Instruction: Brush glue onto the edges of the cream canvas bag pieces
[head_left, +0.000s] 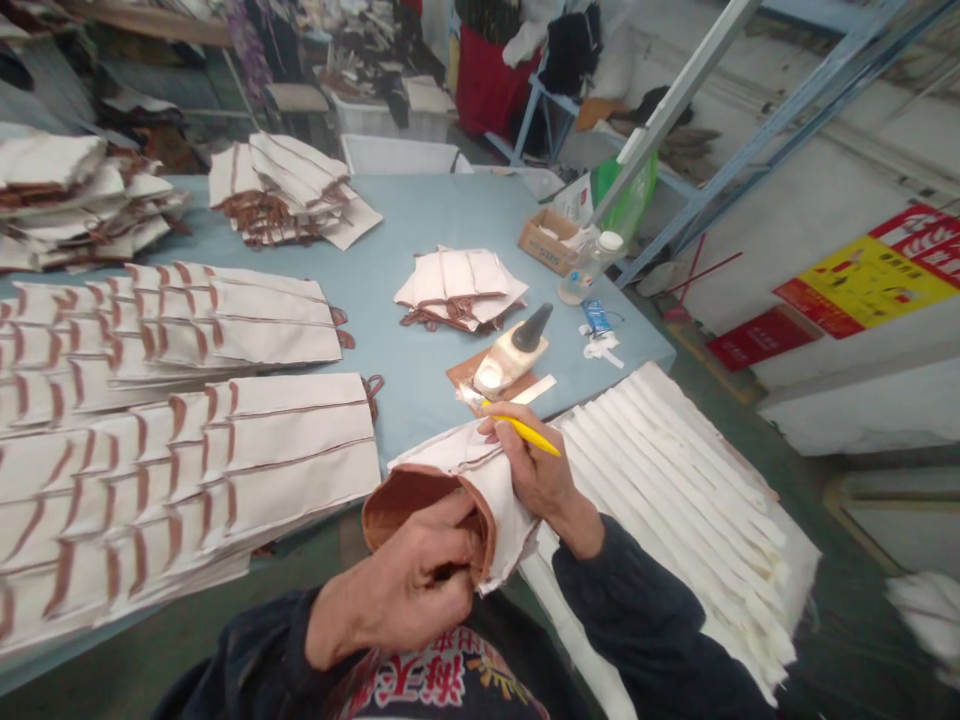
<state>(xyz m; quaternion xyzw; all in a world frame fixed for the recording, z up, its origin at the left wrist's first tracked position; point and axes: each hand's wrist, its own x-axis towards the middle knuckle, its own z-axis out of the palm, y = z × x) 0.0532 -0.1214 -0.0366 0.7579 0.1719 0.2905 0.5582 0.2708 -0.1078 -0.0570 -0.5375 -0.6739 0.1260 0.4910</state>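
Blue bench [480, 208], open front to back beside pouches [300, 410] crowding its left edge. At the front edge, a brown-lined pouch [517, 515]; the left hand [409, 580] reaches inside, fingers bent, grip hidden. The right hand [538, 478], near a white bottle [506, 362], pinches a yellow brush [534, 434].

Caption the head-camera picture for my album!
Left hand inside a pale pouch, right hand holding a yellow tool.

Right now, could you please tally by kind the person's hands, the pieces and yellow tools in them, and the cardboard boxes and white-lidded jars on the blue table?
Hands: 2 (left hand, right hand)
Held white-and-brown piece: 1
Yellow tool: 1
Cardboard box: 1
White-lidded jar: 1
Total: 6
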